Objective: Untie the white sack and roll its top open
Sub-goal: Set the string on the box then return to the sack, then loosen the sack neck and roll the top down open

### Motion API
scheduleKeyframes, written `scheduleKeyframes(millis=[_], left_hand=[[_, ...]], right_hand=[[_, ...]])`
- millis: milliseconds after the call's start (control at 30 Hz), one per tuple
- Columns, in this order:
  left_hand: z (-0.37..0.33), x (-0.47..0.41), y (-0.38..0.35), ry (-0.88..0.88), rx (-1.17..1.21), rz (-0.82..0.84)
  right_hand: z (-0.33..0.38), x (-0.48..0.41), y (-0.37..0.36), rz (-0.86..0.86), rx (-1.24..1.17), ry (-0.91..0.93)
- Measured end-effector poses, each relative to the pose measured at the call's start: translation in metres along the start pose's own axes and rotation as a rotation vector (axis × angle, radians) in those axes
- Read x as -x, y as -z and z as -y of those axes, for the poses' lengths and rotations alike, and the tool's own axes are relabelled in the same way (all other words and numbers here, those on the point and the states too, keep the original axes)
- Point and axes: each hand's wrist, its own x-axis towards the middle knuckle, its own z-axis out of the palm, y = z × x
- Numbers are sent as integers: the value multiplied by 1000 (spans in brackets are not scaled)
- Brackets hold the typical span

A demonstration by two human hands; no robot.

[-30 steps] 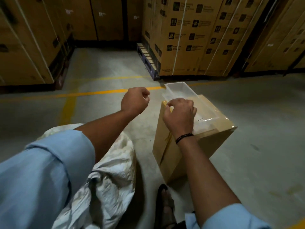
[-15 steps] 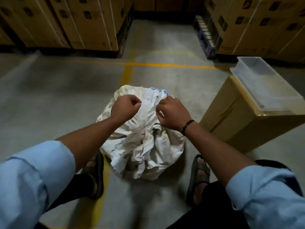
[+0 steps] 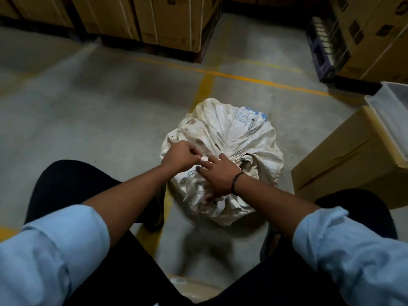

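A crumpled white sack [image 3: 223,131] with blue print sits on the concrete floor between my feet. Its top is gathered into a bunch [image 3: 240,159] near the middle. My left hand [image 3: 182,156] is closed, pinching a bit of white sack cloth or tie at the bunch's left. My right hand [image 3: 217,176] lies on the sack's near side with its fingers spread and curled into the cloth. The two hands almost touch. Whether a knot still holds is hidden by my hands.
A brown carton [image 3: 344,160] stands right of the sack with a clear plastic tray [image 3: 395,107] on top. Stacked cartons [image 3: 167,21] on pallets line the back, with more at the right [image 3: 373,36]. Yellow lines [image 3: 254,79] cross the floor. My dark-trousered knees flank the sack.
A second ago my hands were over the carton; they came down to the sack. Since half a second ago they have shifted to its near side, the right hand opening onto the cloth.
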Motion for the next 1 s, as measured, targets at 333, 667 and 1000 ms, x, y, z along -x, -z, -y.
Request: scheduleKeyframes(millis=[333, 667, 1000], left_hand=[[-12, 10, 12, -97, 205, -91], [-47, 14, 14, -243, 299, -50], [-69, 11, 7, -191, 201, -75]], right_hand=[[-26, 21, 17, -377, -383, -289], [-101, 90, 43, -753, -699, -775], [-70, 138, 57, -1015, -901, -555]])
